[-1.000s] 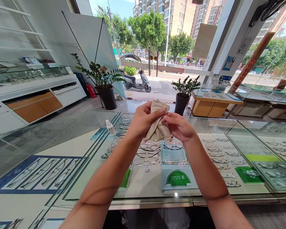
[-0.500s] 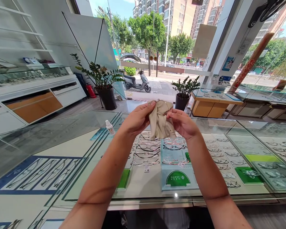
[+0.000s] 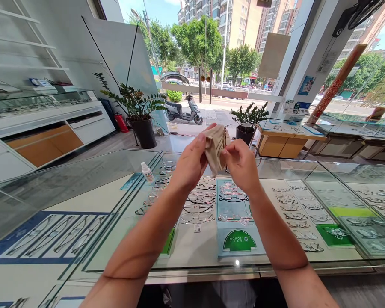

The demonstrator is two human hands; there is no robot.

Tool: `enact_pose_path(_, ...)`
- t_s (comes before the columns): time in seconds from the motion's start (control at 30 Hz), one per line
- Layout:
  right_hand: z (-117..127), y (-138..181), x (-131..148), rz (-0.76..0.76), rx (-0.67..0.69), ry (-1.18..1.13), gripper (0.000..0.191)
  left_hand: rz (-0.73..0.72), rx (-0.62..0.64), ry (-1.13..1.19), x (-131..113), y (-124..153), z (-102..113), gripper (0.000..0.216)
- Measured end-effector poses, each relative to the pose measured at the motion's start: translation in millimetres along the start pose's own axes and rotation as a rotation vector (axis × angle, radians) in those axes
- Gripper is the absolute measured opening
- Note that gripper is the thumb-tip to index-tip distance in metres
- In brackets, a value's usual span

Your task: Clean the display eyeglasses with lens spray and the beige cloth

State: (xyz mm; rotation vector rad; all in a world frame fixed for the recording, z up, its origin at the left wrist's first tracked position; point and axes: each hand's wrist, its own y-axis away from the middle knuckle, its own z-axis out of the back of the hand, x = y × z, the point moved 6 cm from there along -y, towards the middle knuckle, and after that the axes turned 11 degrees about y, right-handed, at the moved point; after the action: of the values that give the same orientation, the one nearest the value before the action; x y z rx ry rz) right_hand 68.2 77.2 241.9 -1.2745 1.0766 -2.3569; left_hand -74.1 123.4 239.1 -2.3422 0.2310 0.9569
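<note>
A beige cleaning cloth (image 3: 214, 149) is bunched in my left hand (image 3: 192, 160), whose thumb presses on its near side. Thin-rimmed eyeglasses (image 3: 225, 136) are partly wrapped in that cloth, and only an edge of the frame shows at its right side. My right hand (image 3: 242, 161) pinches the glasses at the right of the cloth; its fingers hide most of that part. Both hands are raised above the glass display counter (image 3: 205, 252). On the glass to the left stands a small white spray bottle (image 3: 147, 172).
Rows of eyeglass frames (image 3: 200, 199) lie inside the counter, beside a green semicircular sign (image 3: 239, 240). Beyond it stand two potted plants (image 3: 144, 132) and a wooden cabinet (image 3: 282, 143). A red fire extinguisher (image 3: 121, 123) is by the left showcase.
The cloth and glasses have turned from facing me to nearly edge-on. The cloth is now more folded together, and my right hand has moved slightly closer to my left.
</note>
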Motion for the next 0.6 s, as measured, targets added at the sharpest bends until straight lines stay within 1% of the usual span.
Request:
enact_pose_path(0.07,1,2,4,0.042,-0.048,0.107,0.019,0.014,0.058,-0.007,10,4,-8,0.059)
enact_pose_path(0.13,0,3,5,0.061,-0.062,0.156,0.019,-0.005,0.076,-0.022,18,4,-8,0.061)
enact_pose_path(0.2,-2,4,6,0.077,-0.056,0.163,0.021,-0.055,0.046,-0.048,22,3,-3,0.053)
enact_pose_path(0.27,-4,4,8,0.087,-0.030,0.138,0.020,-0.106,-0.013,-0.086,23,0,4,0.045)
enact_pose_path(0.33,-7,5,10,0.093,0.011,0.102,0.020,-0.137,-0.064,-0.109,21,-2,9,0.048)
enact_pose_path(0.4,-7,4,11,0.084,0.059,0.045,0.022,-0.154,-0.080,-0.101,18,-5,11,0.055)
enact_pose_path(0.47,-8,3,8,0.047,0.123,-0.052,0.026,-0.124,-0.070,-0.076,16,-8,12,0.060)
enact_pose_path(0.6,-13,0,-5,-0.068,0.290,-0.296,0.034,0.027,-0.047,-0.044,18,-8,12,0.059)
